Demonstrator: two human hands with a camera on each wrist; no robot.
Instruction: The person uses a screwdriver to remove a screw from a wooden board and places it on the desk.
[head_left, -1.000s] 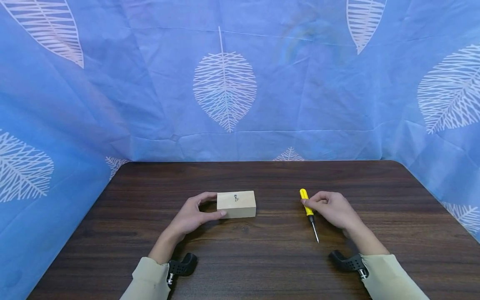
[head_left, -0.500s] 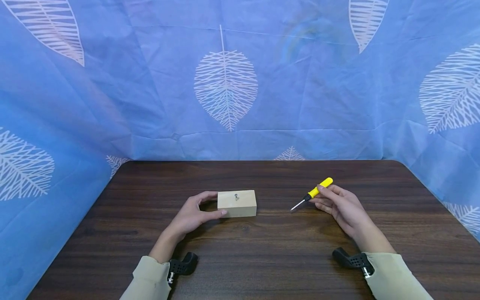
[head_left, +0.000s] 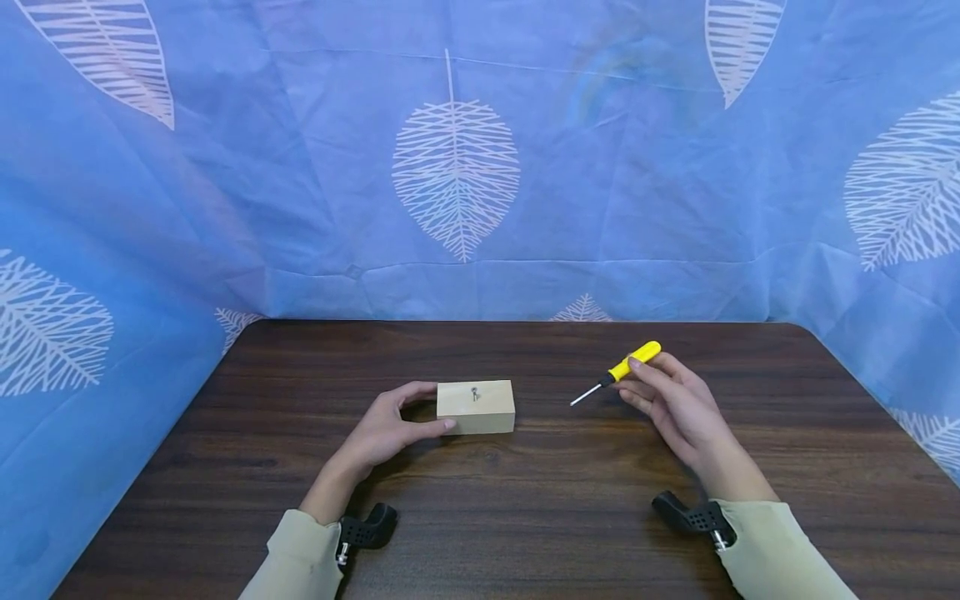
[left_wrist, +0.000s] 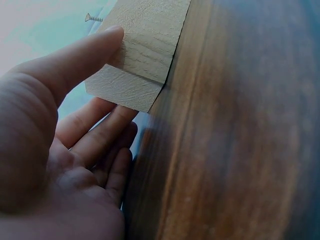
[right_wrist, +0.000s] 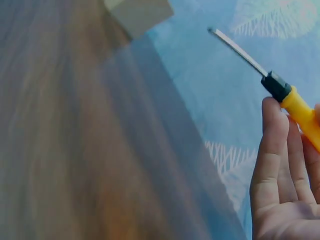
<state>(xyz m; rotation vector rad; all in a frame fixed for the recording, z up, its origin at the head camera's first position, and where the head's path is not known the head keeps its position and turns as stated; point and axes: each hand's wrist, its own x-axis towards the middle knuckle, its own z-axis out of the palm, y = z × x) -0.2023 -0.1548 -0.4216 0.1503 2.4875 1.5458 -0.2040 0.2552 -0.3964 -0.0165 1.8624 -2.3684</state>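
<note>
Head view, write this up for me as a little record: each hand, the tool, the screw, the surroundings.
Left hand: holds wooden block by its left end
Right hand: holds screwdriver by its yellow handle
Screwdriver: tip toward the wooden block, apart from it
Screw: stands up from the block's top, thread showing
Surface: dark wood-grain table
Backdrop: blue cloth, white leaf print

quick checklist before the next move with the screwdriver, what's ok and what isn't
1. Block flat on the table: ok.
2. Block gripped by the left hand: ok, at one end.
3. Screw standing out of the block's top: ok.
4. Screwdriver held by its handle in the right hand: ok.
5. Tip on the screw: not ok, apart from it.
6. Tip shape suits the screw: cannot tell, too small.
</note>
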